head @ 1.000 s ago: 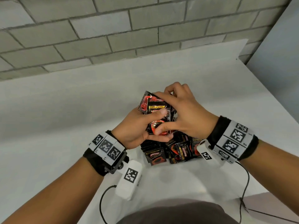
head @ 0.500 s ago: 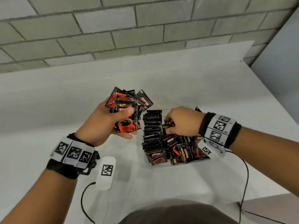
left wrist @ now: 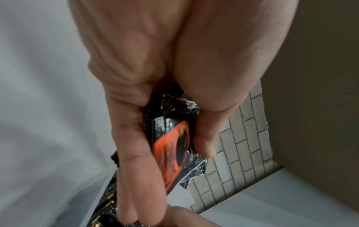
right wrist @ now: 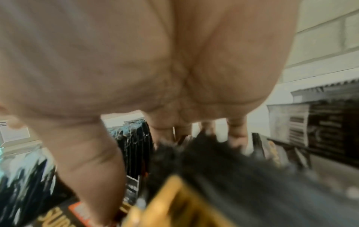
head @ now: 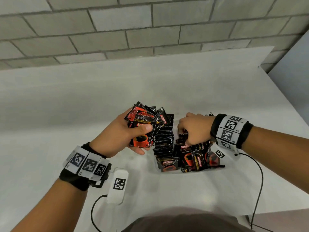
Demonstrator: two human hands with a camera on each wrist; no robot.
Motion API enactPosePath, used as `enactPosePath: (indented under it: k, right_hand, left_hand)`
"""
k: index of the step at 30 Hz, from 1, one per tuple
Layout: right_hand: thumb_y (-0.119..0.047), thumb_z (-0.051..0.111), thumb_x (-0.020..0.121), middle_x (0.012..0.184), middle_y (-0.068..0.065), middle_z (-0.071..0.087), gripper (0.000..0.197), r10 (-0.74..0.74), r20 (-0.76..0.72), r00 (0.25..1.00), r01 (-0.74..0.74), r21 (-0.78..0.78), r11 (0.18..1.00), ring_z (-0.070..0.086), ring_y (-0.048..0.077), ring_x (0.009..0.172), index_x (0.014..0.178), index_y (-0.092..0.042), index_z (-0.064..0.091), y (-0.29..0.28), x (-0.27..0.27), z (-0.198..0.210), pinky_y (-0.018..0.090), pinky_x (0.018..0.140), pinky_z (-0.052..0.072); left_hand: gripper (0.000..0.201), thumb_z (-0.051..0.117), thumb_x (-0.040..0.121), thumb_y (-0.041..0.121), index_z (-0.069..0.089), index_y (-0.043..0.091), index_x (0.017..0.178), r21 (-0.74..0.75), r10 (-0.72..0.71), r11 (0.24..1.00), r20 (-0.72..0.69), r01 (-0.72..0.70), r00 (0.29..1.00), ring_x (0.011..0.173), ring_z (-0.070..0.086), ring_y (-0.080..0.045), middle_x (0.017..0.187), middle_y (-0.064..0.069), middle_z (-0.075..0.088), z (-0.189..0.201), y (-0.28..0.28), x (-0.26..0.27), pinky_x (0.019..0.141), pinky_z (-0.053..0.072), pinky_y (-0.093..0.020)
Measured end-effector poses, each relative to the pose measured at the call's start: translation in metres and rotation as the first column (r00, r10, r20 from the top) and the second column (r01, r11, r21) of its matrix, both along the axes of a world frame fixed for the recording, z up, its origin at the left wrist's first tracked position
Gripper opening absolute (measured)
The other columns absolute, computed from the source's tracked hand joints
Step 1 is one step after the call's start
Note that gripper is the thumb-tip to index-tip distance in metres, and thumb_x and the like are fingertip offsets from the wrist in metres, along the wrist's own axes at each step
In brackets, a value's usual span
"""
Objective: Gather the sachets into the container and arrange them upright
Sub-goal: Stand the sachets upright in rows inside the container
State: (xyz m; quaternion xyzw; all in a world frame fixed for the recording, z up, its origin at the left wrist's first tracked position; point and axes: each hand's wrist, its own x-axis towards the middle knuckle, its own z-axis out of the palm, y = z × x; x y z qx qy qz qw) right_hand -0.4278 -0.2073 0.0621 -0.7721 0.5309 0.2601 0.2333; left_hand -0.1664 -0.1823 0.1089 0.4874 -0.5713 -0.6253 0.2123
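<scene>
Fingers of left hand (head: 122,136) clamped a fanned sachet bundle (head: 145,126), just left of the container (head: 184,148). Right hand (head: 194,129) fingers curled down among the sachets (head: 164,139) standing inside; grip unclear. Labels read "KOPIKO", "SUPREME". White table (head: 83,106), grey block wall (head: 117,30) behind.

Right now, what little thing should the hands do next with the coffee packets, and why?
Probably the right hand should take one sachet from the fanned bundle of coffee sachets that the left hand grips, and stand it in the upright row of sachets. The right hand's fingers are down among the packed sachets, perhaps opening a gap, and the bundle is not yet in the container.
</scene>
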Motion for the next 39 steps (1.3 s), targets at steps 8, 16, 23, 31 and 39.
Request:
enactPosePath:
  k: [8, 16, 23, 31, 39]
  right_hand:
    - [-0.050, 0.074, 0.084, 0.109, -0.007, 0.054, 0.043, 0.007, 0.096, 0.995, -0.006, -0.005, 1.000, 0.034, 0.011, 0.096, 0.120, -0.031, 0.065, 0.009, -0.007, 0.012, 0.032, 0.089, 0.029]
    - [-0.030, 0.071, 0.088, 0.119, -0.013, 0.065, 0.044, -0.015, 0.180, 0.983, 0.018, -0.011, 1.000, 0.046, -0.006, 0.069, 0.130, -0.037, 0.061, 0.015, -0.012, 0.021, 0.027, 0.089, 0.036]
    - [-0.043, 0.065, 0.087, 0.107, -0.003, 0.068, 0.040, 0.105, -0.018, 0.994, -0.106, -0.119, 0.987, 0.061, 0.016, 0.087, 0.123, -0.025, 0.065, 0.023, -0.015, 0.016, 0.029, 0.079, 0.047]
    - [-0.026, 0.065, 0.094, 0.087, -0.010, 0.071, 0.008, -0.139, 0.668, 0.731, 0.412, -0.270, 0.870, 0.065, 0.010, 0.080, 0.098, -0.027, 0.072, 0.024, -0.013, 0.071, 0.034, 0.081, 0.055]
    - [-0.043, 0.087, 0.070, 0.085, -0.003, 0.069, 0.035, -0.177, 0.849, 0.498, 0.528, -0.135, 0.838, 0.064, 0.018, 0.072, 0.098, -0.028, 0.072, 0.046, 0.012, 0.095, 0.028, 0.069, 0.055]
  left_hand:
    - [0.036, 0.069, 0.094, 0.026, 0.057, 0.015, 0.125, -0.012, -0.049, 0.999, 0.004, 0.049, 0.999, 0.081, 0.075, -0.043, 0.094, -0.019, 0.076, 0.005, 0.001, -0.001, 0.061, 0.062, -0.043]
    - [0.036, 0.068, 0.092, 0.027, 0.059, 0.014, 0.124, -0.021, -0.001, 1.000, -0.023, 0.000, 1.000, 0.082, 0.075, -0.044, 0.093, -0.018, 0.076, 0.006, 0.001, 0.003, 0.063, 0.062, -0.046]
    - [0.038, 0.067, 0.091, 0.029, 0.059, 0.015, 0.125, -0.010, 0.003, 1.000, -0.043, -0.003, 0.999, 0.081, 0.076, -0.044, 0.094, -0.017, 0.077, 0.007, 0.000, -0.001, 0.061, 0.062, -0.044]
    - [0.039, 0.064, 0.094, 0.029, 0.059, 0.011, 0.129, 0.095, -0.010, 0.995, -0.159, 0.025, 0.987, 0.081, 0.075, -0.047, 0.099, -0.026, 0.075, 0.009, 0.006, -0.018, 0.053, 0.059, -0.034]
    - [0.047, 0.077, 0.086, 0.029, 0.061, 0.016, 0.127, 0.135, -0.080, 0.983, -0.301, 0.126, 0.950, 0.078, 0.076, -0.039, 0.103, -0.015, 0.076, 0.008, 0.011, -0.038, 0.050, 0.059, -0.032]
